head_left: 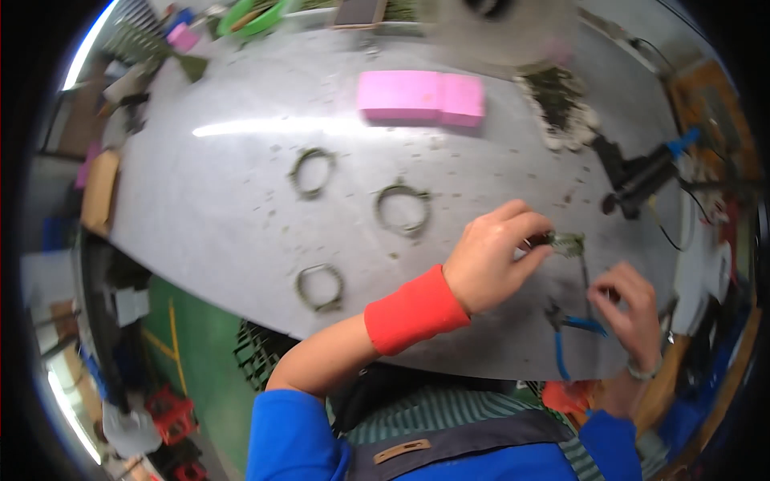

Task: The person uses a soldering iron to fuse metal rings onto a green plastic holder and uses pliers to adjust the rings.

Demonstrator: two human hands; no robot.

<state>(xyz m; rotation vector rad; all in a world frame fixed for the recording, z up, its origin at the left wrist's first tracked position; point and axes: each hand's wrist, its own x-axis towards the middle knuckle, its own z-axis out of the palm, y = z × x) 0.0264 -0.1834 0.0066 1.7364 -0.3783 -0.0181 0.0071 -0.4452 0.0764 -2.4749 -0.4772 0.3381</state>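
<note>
Grey metal counter with three wire rings, left hand pinching small green mesh piece, right hand closed on thin wire just below it, blue-handled pliers between hands

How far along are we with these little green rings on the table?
Three green rings lie finished-looking on the grey table. In hand: the left hand pinches a green strip, the right hand grips its thin stem beside blue-handled pliers. That piece is not yet a ring; how many remain is not visible.
</note>
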